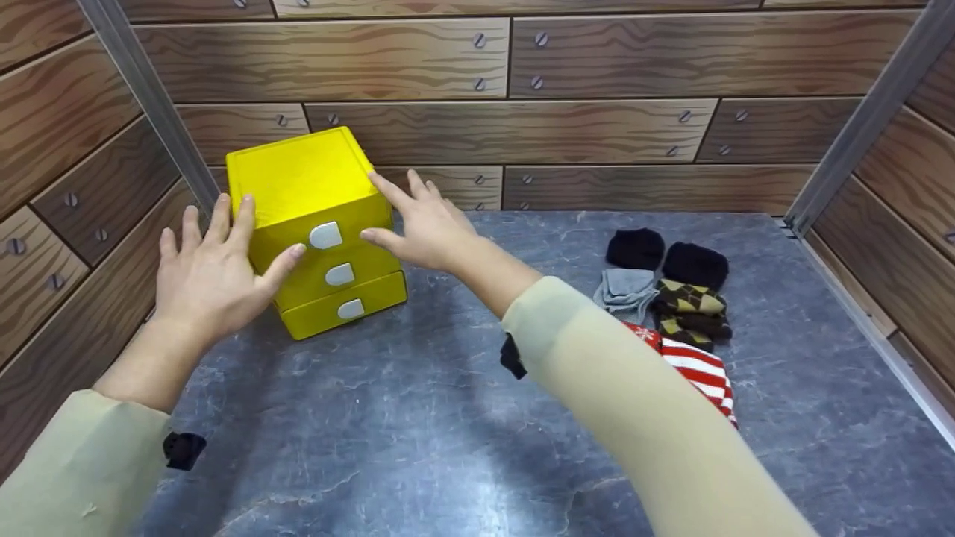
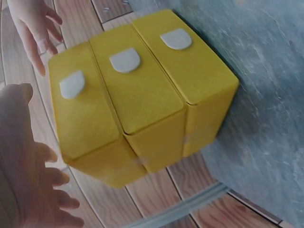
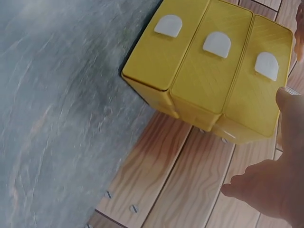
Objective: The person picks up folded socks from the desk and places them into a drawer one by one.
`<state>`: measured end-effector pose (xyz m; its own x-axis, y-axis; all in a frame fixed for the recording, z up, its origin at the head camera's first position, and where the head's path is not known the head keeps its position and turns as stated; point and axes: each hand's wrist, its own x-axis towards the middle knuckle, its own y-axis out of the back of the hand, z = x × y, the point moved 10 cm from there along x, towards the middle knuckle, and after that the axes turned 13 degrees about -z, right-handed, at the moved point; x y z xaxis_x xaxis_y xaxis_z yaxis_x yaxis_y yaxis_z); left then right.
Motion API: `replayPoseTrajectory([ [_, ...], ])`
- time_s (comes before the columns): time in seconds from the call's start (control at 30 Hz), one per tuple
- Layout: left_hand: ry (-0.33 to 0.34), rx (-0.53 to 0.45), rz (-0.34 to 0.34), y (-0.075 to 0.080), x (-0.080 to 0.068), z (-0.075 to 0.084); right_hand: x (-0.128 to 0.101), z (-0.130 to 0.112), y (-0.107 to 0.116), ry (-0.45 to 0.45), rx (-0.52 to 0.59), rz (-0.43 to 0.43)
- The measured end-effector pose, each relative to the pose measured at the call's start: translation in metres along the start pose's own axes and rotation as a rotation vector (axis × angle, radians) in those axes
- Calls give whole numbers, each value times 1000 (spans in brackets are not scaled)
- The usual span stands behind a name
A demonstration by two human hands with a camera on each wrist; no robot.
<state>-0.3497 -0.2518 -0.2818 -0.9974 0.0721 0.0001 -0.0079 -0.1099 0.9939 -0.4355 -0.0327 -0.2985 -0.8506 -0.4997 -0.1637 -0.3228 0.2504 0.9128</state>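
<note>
Head view: a small yellow three-drawer cabinet (image 1: 313,224) with a white tab handle on each drawer stands on the grey marbled tabletop (image 1: 418,418), directly between the two hands and close to the wood-patterned back wall (image 1: 597,60). The left hand (image 1: 209,272) is open, fingers straight and spread; its fingertips reach the cabinet's left top edge and its thumb lies against the front beside the top drawer's white tab handle (image 1: 326,235). The right hand (image 1: 421,224) is likewise open, fingers extended toward the cabinet's right top corner, thumb pointing at the same drawer front; whether it touches the cabinet cannot be told. All three drawers appear closed.

To the right of the right hand, well apart from the cabinet, lies a cluster of folded socks: two black (image 1: 634,247), one grey (image 1: 625,289), a brown argyle pair (image 1: 690,307), and a red-and-white striped one (image 1: 697,369) partly hidden by the right forearm's beige sleeve (image 1: 634,388).

Left wrist view: the cabinet (image 2: 137,95) fills the frame, left hand (image 2: 28,166) beside it, fingers relaxed. Right wrist view: the cabinet (image 3: 213,66) lies just beyond the open right hand (image 3: 275,185).
</note>
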Motion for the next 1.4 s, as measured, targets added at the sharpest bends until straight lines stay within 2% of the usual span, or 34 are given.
replayPoseTrajectory([
  [0.13, 14, -3, -17, -4, 0, -8, 7, -4, -3, 1, -13, -7],
  [0.27, 5, -16, -28, -7, 1, -9, 10, -8, -3, 8, -27, 4],
  [0.7, -2, -5, -35, -10, 6, -1, 7, -8, 1, 23, -88, 33],
  [0.9, -16, -3, -32, -10, 3, 3, 2, -4, 2, 50, -102, 46],
  [1.13, -39, -16, -48, -12, 4, 15, -12, 10, 4, 76, -90, 57],
  [1.4, -88, -33, -52, -12, 9, 40, -33, 30, 15, 65, -111, 90],
])
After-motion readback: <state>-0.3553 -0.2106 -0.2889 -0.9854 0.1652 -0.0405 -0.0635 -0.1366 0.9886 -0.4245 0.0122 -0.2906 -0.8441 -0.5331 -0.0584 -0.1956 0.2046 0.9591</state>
